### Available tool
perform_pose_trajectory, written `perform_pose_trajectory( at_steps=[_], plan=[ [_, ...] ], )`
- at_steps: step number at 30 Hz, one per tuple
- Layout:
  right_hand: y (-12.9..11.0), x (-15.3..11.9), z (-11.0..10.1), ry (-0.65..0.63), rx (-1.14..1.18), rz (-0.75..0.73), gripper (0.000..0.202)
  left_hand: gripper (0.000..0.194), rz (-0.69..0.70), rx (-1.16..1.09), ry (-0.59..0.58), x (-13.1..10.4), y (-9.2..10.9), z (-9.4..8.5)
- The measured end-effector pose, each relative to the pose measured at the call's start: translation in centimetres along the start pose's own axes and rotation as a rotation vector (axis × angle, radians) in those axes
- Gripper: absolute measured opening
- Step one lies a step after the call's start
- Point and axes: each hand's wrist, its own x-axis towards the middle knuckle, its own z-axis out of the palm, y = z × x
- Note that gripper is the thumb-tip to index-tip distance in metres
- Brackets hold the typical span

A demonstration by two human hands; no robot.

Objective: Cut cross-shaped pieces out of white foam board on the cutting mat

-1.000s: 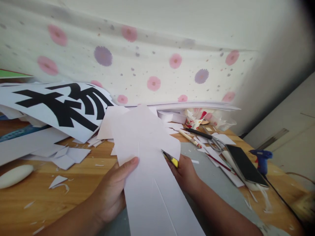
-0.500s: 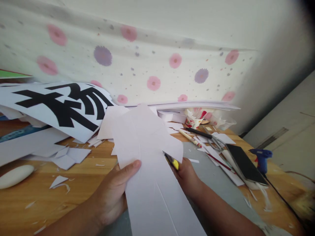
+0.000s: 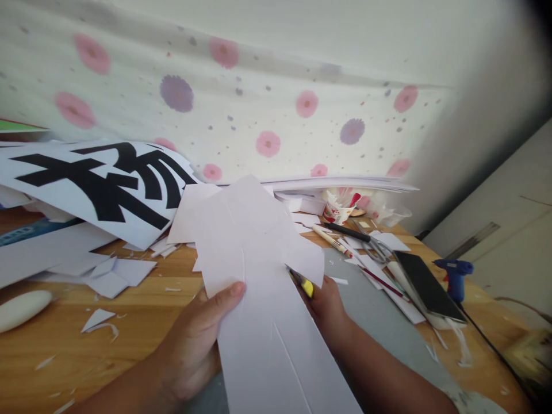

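A long white sheet of paper or thin card (image 3: 254, 322) is held up in front of me, with a faint crease or score line running along it. My left hand (image 3: 202, 328) grips its left edge, thumb on top and the fingers hidden underneath. On the right edge, black-and-yellow scissors (image 3: 302, 283) sit in a cut, a dark blade showing above the paper. My right hand (image 3: 330, 302) is closed around their handle, partly hidden behind the sheet. To the right of the cut, a flap of the paper (image 3: 307, 257) bends away.
Left stand a sheet with bold black characters (image 3: 107, 190), paper offcuts (image 3: 114, 276) and a white oval object (image 3: 23, 309). Right lie a grey mat (image 3: 375, 299), pens (image 3: 332, 241), a dark phone (image 3: 426, 284), a paper cup (image 3: 338, 214) and a blue glue gun (image 3: 455, 276).
The view has shifted slightly, so the table things sit a little further left. The flap beside the scissors sticks out slightly more to the right. Both hands keep their hold.
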Motion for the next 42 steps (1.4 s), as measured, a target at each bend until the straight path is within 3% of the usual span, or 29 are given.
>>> perform_pose_trajectory(
  at_steps=[6, 9, 15, 23, 28, 34, 42],
  plan=[
    [-0.1, 0.3, -0.3, -0.046, 0.160, 0.013, 0.021, 0.045, -0.083, 0.001, 0.015, 0.1, 0.0, -0.6],
    [0.2, 0.2, 0.0, -0.082, 0.231, 0.013, 0.022, 0.045, -0.031, 0.010, -0.009, -0.3, -0.3, -0.6],
    [1.1, 0.5, -0.2, -0.044, 0.290, 0.082, 0.014, 0.047, 0.077, 0.047, 0.112, -0.1, 0.8, -1.1],
    [0.0, 1.1, -1.6, -0.105, 0.485, -0.046, 0.023, 0.042, 0.032, 0.028, 0.108, 0.3, 0.7, -0.7],
    [-0.1, 1.4, -1.9, -0.016, 0.433, -0.058, 0.017, 0.043, -0.002, 0.025, 0.081, 0.3, 0.6, -0.5],
    [0.1, 1.4, -1.6, -0.051, 0.370, -0.164, 0.009, 0.045, -0.018, -0.004, 0.116, 0.5, 0.3, -0.5],
    [0.5, 1.5, -1.8, -0.074, 0.277, -0.159, 0.008, 0.036, -0.039, 0.141, 0.138, -0.1, -0.2, 0.2]
  ],
)
